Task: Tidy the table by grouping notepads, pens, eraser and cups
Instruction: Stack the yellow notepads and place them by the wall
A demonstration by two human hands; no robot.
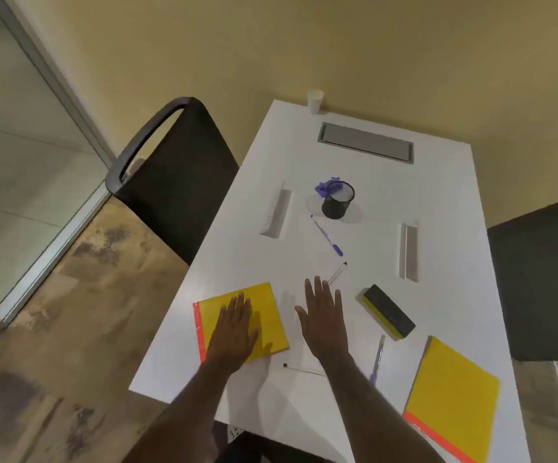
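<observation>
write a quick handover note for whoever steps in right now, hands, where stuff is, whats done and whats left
Hands: left hand lies flat on the near-left yellow notepad; right hand open over the table, holding nothing.
Things: second yellow notepad at near right; eraser between them; pens scattered: blue pen, one at, one at, one at. Black mesh cup mid-table, paper cup at far edge.
Done: nothing grouped.
Left: stack notepads, gather pens, eraser, cups.

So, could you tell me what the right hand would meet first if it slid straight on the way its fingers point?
Probably the white pen lying just past the right hand; its near end sits by the fingertips, though the hand's height above the table is unclear.
</observation>
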